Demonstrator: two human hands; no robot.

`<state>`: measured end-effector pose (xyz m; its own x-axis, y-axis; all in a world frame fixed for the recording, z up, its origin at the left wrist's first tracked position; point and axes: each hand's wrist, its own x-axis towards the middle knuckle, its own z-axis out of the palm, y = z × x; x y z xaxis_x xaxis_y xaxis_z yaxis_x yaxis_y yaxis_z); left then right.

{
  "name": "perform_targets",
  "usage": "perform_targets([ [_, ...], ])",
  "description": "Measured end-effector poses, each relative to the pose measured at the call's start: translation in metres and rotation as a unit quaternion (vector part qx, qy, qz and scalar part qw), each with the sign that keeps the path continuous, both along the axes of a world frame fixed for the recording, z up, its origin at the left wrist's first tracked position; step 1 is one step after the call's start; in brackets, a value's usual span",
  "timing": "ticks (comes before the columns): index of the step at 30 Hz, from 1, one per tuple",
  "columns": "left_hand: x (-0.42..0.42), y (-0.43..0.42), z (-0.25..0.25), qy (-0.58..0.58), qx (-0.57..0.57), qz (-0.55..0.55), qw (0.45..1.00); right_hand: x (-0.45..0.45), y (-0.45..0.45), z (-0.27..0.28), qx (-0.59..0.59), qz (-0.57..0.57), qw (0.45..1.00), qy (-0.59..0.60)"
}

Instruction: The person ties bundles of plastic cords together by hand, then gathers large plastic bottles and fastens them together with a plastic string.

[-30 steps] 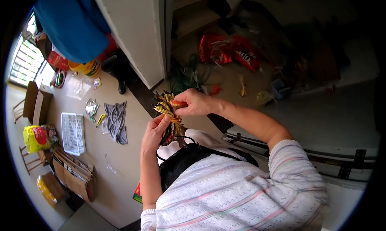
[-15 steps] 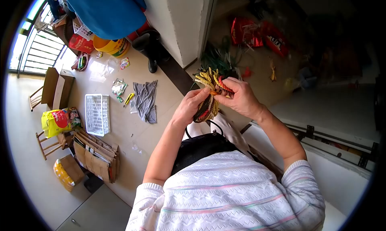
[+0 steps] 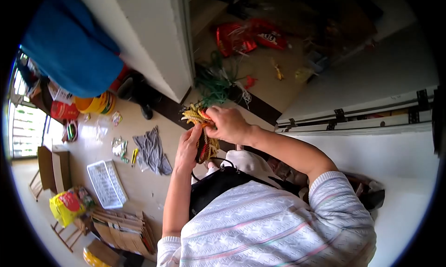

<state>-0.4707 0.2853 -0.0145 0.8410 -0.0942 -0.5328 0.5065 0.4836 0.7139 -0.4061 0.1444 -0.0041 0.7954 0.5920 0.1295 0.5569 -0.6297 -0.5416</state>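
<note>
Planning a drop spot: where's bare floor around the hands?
Between white plastic basket, gray cloth and left forearm, barring small scraps; also between dark floor strip and yellow rope piece. Crowded: around green strings and flattened cardboard.

Floor clutter around a pale pillar, as I see it on my feed.
I log a white plastic basket near a rumpled grey cloth; a small yellow tool lies between the cloth and a shiny packet. Flattened cardboard stands near a bright yellow bag, and I get an open carton just above that. Blue fabric hangs by a yellow bucket and dark boots. Across the pillar I spot red packaging, dimly lit.
</note>
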Motion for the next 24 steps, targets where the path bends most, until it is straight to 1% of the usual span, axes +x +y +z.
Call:
perform_targets([
  [1, 0.0, -0.001, 0.002, 0.012, 0.016, 0.005, 1.0, 0.002, 0.0, -0.001, 0.004, -0.005, 1.0, 0.006],
  [3, 0.003, -0.003, -0.006, -0.003, -0.013, -0.014, 1.0, 0.004, -0.003, -0.003, 0.012, -0.012, 1.0, 0.024],
  [4, 0.004, -0.003, -0.008, -0.009, -0.027, -0.022, 0.999, 0.005, -0.006, -0.004, 0.019, -0.008, 0.998, 0.06],
  [5, 0.004, -0.001, -0.006, -0.004, -0.013, -0.041, 0.999, 0.007, -0.009, -0.006, 0.026, -0.004, 0.995, 0.094],
  [6, 0.005, -0.001, -0.008, -0.023, -0.002, -0.054, 0.998, 0.01, -0.011, -0.004, 0.034, 0.001, 0.991, 0.129],
  [7, 0.005, -0.001, -0.013, -0.041, 0.009, -0.067, 0.997, 0.01, -0.016, 0.008, 0.084, 0.006, 0.975, 0.204],
  [9, 0.006, -0.001, -0.011, -0.073, 0.036, -0.093, 0.992, 0.011, -0.027, 0.008, 0.113, 0.014, 0.958, 0.262],
  [10, 0.007, -0.001, -0.012, -0.093, 0.071, -0.102, 0.988, 0.011, -0.031, 0.006, 0.128, 0.02, 0.948, 0.291],
  [11, 0.008, -0.001, -0.015, -0.112, 0.106, -0.111, 0.982, 0.011, -0.035, -0.007, 0.168, 0.017, 0.935, 0.312],
  [14, 0.009, 0.0, -0.023, -0.161, 0.227, -0.14, 0.95, 0.014, -0.04, 0.006, 0.171, -0.03, 0.855, 0.489],
  [15, 0.01, 0.0, -0.023, -0.176, 0.268, -0.152, 0.935, 0.013, -0.042, 0.005, 0.204, -0.028, 0.835, 0.51],
  [18, 0.011, -0.004, -0.009, -0.222, 0.391, -0.174, 0.876, 0.013, -0.047, 0.007, 0.203, -0.007, 0.828, 0.523],
  [19, 0.011, -0.003, -0.008, -0.225, 0.398, -0.181, 0.871, 0.013, -0.047, 0.009, 0.182, -0.011, 0.84, 0.511],
  [22, 0.014, -0.004, -0.003, -0.275, 0.452, -0.204, 0.824, 0.011, -0.045, 0.015, 0.116, -0.021, 0.872, 0.476],
  [24, 0.015, -0.004, -0.001, -0.276, 0.447, -0.198, 0.828, 0.008, -0.043, 0.009, 0.14, -0.023, 0.87, 0.473],
])
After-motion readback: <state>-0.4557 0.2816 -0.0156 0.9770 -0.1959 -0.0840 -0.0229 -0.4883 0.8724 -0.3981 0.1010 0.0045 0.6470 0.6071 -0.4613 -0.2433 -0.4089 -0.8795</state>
